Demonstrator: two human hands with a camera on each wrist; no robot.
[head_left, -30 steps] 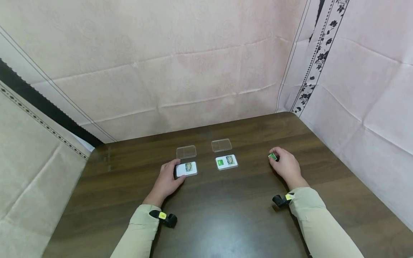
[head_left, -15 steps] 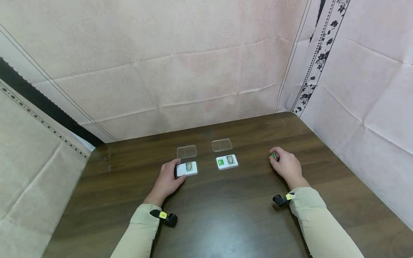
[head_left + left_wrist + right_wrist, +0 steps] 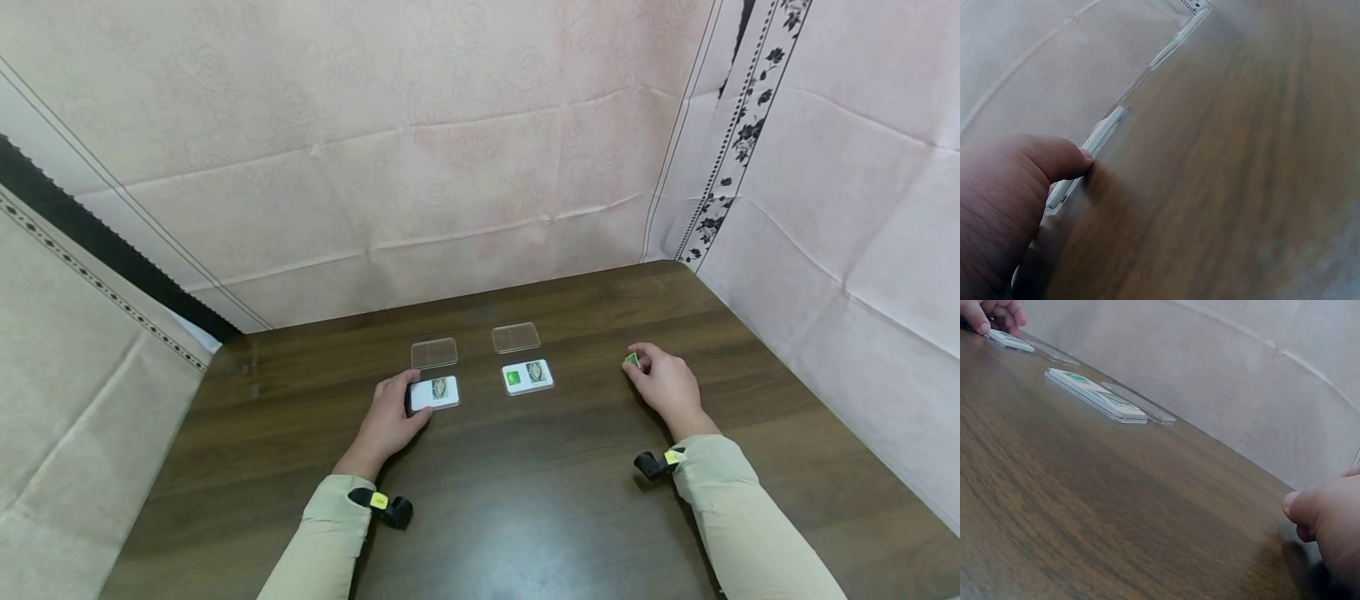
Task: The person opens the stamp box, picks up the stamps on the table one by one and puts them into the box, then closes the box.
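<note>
My left hand (image 3: pixel 386 425) holds the left end of a flat white case (image 3: pixel 442 400) with a dark printed picture, thumb on its near edge and a finger at its far edge. In the left wrist view the thumb presses the side of this white case (image 3: pixel 1110 127). To the right lies a second white case (image 3: pixel 527 386), bearing a green square and a similar picture. Farther right, my right hand (image 3: pixel 670 390) pinches a small green piece (image 3: pixel 632 359) between thumb and fingers. In the right wrist view that piece is hidden behind the hand (image 3: pixel 1335 515).
Two clear plastic covers, a left one (image 3: pixel 433 352) and a right one (image 3: pixel 515 337), lie behind the white cases. Everything rests on a dark wooden table (image 3: pixel 525 483). A pale cloth (image 3: pixel 420 167) hangs behind its far edge.
The green piece turns slightly in my right fingers; less of it shows half a second ago than now. My left hand and the cases stay in place.
</note>
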